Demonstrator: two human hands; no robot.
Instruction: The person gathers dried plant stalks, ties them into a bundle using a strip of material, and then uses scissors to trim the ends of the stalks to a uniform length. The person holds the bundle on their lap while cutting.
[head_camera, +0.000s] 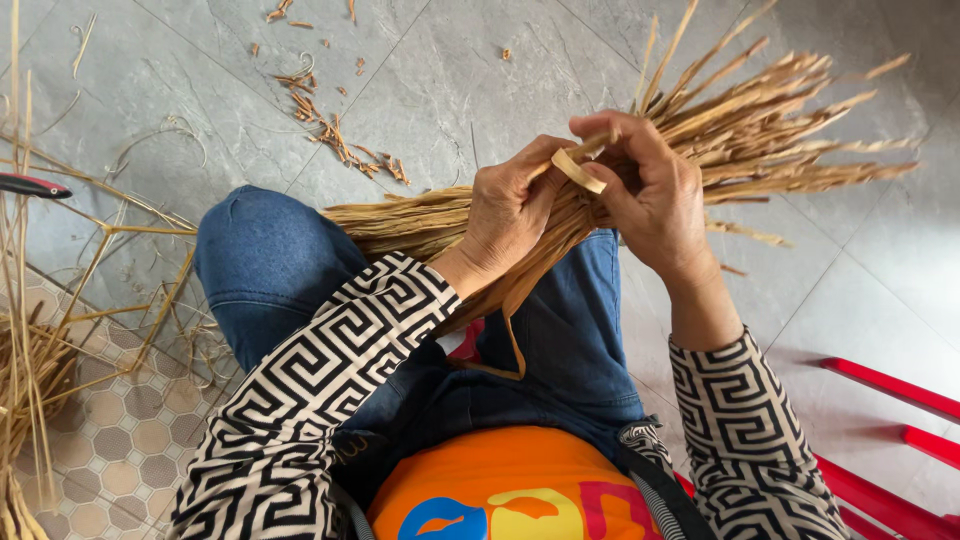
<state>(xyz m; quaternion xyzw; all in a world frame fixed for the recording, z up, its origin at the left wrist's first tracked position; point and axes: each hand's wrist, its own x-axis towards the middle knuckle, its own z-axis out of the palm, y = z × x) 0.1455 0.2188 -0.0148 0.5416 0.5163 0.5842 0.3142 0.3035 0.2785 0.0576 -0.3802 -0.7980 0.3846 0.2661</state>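
Grey tiled floor (420, 90) carries scattered straw scraps (335, 135), loose stalks (40, 370) piled at the left over patterned tiles (120, 440).

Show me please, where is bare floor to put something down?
Free: grey tile floor right of the right hand, above the red bars; also a patch beyond the left knee. Crowded: loose straw at left, scraps ahead, the bundle both hands hold.

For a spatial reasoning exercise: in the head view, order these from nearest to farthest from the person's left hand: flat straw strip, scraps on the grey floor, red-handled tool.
1. Flat straw strip, beside the left hand.
2. Scraps, up-left on the floor.
3. Red-handled tool, far left edge.
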